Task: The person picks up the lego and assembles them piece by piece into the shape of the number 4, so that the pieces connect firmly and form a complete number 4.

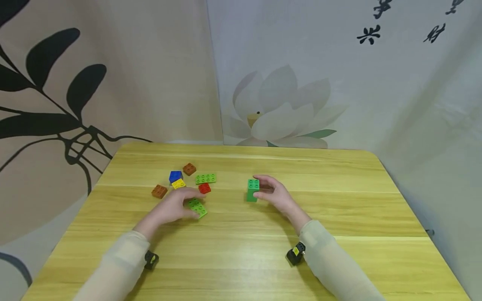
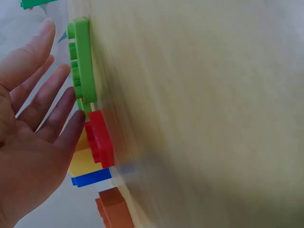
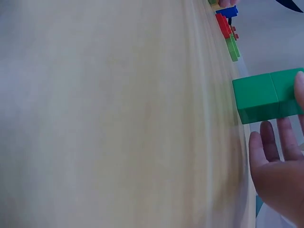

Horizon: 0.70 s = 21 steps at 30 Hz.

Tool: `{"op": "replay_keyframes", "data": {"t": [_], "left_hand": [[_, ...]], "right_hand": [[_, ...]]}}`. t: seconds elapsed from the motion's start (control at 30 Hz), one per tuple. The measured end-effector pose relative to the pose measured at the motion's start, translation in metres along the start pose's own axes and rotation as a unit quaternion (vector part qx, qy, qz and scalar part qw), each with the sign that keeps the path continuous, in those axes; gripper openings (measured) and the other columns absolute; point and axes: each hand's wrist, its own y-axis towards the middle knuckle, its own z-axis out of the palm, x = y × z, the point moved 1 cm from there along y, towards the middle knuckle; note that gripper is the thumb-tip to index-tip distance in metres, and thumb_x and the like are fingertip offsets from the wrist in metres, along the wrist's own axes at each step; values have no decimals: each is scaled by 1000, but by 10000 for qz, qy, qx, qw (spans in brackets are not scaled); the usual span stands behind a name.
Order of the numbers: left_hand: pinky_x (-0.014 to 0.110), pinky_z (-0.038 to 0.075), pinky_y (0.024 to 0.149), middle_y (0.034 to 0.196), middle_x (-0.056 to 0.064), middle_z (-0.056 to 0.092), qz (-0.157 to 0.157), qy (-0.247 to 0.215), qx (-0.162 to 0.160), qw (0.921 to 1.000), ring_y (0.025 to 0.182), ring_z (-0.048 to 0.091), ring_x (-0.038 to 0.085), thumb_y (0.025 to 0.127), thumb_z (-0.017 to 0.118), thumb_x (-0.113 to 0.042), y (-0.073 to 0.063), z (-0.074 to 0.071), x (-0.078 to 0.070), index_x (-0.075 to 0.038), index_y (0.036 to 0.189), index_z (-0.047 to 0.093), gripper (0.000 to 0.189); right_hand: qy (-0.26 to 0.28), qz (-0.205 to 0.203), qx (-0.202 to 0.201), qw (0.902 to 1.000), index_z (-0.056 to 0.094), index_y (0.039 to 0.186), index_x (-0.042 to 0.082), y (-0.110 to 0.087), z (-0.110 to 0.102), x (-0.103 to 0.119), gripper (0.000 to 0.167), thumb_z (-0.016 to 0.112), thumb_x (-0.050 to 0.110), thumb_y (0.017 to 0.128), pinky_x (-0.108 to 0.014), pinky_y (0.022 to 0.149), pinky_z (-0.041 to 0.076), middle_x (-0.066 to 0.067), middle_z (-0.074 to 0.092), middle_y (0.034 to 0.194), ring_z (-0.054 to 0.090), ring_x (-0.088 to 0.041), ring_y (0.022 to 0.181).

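My right hand (image 1: 278, 195) pinches a green brick stack (image 1: 252, 193) between thumb and fingers. Two green bricks, one on the other, make up this upright stack, as the seam in the right wrist view shows. My left hand (image 1: 175, 205) hovers over a lime-green eight-stud brick (image 1: 198, 208), with thumb and fingers spread on either side of it. In the left wrist view the fingers are loosely extended near that brick's studs, with a gap between thumb and fingers. A red brick (image 1: 204, 188) lies just beyond the left fingertips.
Behind the left hand lie a yellow brick (image 1: 178, 184), a blue brick (image 1: 175, 176) and a second lime-green brick (image 1: 206, 179). One brown brick (image 1: 189, 169) sits farther back, another brown brick (image 1: 160, 191) to the left. The wooden table (image 1: 241, 259) meets a printed curtain behind.
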Motion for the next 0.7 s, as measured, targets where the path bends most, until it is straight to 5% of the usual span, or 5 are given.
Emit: {"op": "replay_keyframes", "data": {"t": [0.7], "left_hand": [[53, 43, 101, 123, 7, 66, 371, -2, 391, 9985, 120, 55, 32, 73, 87, -6, 11, 1, 16, -11, 114, 75, 44]], "right_hand": [[-46, -21, -290, 9996, 59, 129, 0, 9, -5, -8, 43, 74, 3, 88, -42, 99, 45, -12, 63, 121, 57, -29, 114]]}}
